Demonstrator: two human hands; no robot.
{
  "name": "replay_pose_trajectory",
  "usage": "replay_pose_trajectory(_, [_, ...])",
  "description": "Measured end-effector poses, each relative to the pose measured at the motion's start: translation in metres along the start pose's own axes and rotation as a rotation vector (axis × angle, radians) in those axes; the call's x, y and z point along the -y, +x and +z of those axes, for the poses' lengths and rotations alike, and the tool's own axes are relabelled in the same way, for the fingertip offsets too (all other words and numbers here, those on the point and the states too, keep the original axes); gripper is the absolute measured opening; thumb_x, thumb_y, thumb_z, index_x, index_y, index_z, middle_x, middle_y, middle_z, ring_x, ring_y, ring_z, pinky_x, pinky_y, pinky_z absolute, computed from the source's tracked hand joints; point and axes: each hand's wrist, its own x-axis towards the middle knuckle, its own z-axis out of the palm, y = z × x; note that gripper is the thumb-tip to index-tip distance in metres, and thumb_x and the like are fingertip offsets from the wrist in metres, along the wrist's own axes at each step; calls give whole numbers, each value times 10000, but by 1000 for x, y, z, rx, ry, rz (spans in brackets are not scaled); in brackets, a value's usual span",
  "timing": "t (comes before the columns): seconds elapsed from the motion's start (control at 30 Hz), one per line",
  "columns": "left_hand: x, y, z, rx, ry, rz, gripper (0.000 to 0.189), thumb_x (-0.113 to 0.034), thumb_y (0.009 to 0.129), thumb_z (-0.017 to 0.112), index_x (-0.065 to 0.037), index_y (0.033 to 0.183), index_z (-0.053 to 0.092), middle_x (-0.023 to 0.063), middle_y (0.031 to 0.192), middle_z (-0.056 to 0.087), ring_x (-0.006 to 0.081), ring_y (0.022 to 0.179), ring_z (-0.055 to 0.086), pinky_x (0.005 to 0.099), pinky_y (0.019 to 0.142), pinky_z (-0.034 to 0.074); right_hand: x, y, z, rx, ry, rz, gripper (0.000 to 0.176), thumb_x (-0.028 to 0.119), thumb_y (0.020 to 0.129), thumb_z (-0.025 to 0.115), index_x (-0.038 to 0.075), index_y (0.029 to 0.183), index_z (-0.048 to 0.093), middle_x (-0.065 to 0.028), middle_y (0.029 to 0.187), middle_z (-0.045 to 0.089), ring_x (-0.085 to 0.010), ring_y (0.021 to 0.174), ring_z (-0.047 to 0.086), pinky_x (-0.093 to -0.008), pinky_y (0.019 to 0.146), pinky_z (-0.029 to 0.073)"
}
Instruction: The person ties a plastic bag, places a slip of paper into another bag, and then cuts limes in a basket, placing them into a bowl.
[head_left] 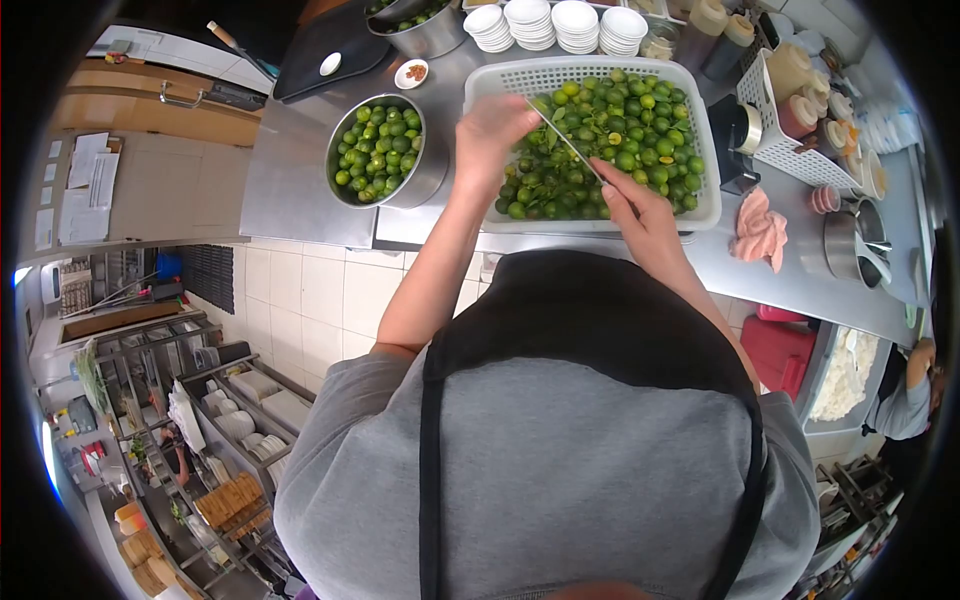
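My right hand (642, 207) is closed on a thin, long knife (570, 145) that slants up and left over the limes. Near the knife's far end is my left hand (490, 140), smeared by motion, so I cannot make out its fingers or anything in them. Beneath both hands, a white perforated plastic basket (709, 170) holds a heap of small green limes (630, 120), some with yellow patches and a few leaves among them. Left of my left arm stands a round steel pot (432, 165), also filled with limes (378, 150).
Stacks of small white dishes (575, 25) line the back, near another steel pot (425, 38) and a black tray (330, 55). On the right are sauce bottles (700, 30), a pink cloth (760, 228) and a steel container (845, 245). A person's arm (905, 395) shows far right.
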Motion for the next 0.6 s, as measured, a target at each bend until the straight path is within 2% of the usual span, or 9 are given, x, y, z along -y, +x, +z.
replay_pose_trajectory(0.07, [3, -5, 5, 66, 100, -9, 163, 11, 780, 633, 2, 940, 599, 61, 882, 641, 104, 802, 594, 234, 763, 461, 3, 5, 1, -16, -23, -8, 316, 177, 914, 485, 41, 1196, 532, -132, 1097, 613, -193, 951, 602, -275, 813, 444])
replay_pose_trajectory(0.23, [3, -12, 12, 142, 21, -85, 191, -39, 785, 657, 14, 949, 575, 77, 922, 616, 139, 842, 587, 258, 772, 468, 4, 13, 2, -15, -60, 47, 307, 169, 906, 496, 60, 1189, 543, -141, 1063, 623, -210, 896, 620, -269, 782, 456])
replay_pose_trajectory(0.3, [1, -11, 8, 169, -284, -204, 141, -21, 797, 621, 3, 935, 603, 87, 913, 641, 155, 847, 611, 288, 844, 468, 2, 12, 4, -40, -14, -50, 307, 169, 904, 501, 67, 1190, 545, -144, 1071, 619, -218, 900, 621, -273, 787, 457])
replay_pose_trajectory(0.33, [0, -9, 4, 166, -283, -203, 141, -21, 797, 621, 3, 935, 603, 87, 913, 641, 155, 847, 611, 288, 844, 468, 2, 12, 5, -37, -13, -51, 307, 169, 904, 501, 67, 1190, 545, -144, 1071, 619, -218, 900, 621, -273, 787, 457])
replay_pose_trajectory(0.43, [-3, 1, -17, 88, -420, -268, 142, -44, 813, 613, 16, 940, 595, 100, 927, 632, 192, 864, 614, 338, 895, 460, -1, 11, 5, -20, -41, -42, 306, 172, 904, 501, 68, 1188, 546, -145, 1079, 616, -225, 913, 620, -277, 796, 456])
replay_pose_trajectory(0.5, [-7, 8, -43, 7, -442, -192, 155, -47, 808, 622, 28, 941, 589, 104, 926, 628, 199, 855, 615, 358, 899, 463, -8, 10, 6, 8, -32, -85, 312, 186, 903, 500, 70, 1189, 545, -157, 1078, 613, -233, 927, 619, -284, 797, 458])
replay_pose_trajectory(0.53, [-15, 10, -57, -85, -356, -140, 186, -29, 798, 618, 37, 968, 581, 116, 954, 619, 208, 884, 606, 339, 849, 482, -12, 9, 5, 9, -31, -84, 312, 186, 903, 500, 70, 1189, 545, -157, 1078, 613, -233, 927, 619, -284, 797, 458])
replay_pose_trajectory(0.57, [-23, 12, -72, -177, -270, -88, 219, -11, 788, 614, 47, 996, 574, 128, 981, 609, 217, 914, 597, 320, 800, 502, -17, 8, 3, -3, -81, -54, 318, 196, 902, 500, 71, 1191, 544, -156, 1029, 626, -221, 864, 618, -281, 760, 458])
replay_pose_trajectory(0.6, [-30, 15, -91, -245, -28, -12, 222, -28, 767, 636, 36, 975, 589, 116, 969, 612, 209, 895, 602, 318, 773, 500, -21, 8, 0, -15, -132, -26, 324, 206, 902, 500, 72, 1194, 543, -155, 979, 638, -209, 802, 617, -277, 723, 459])
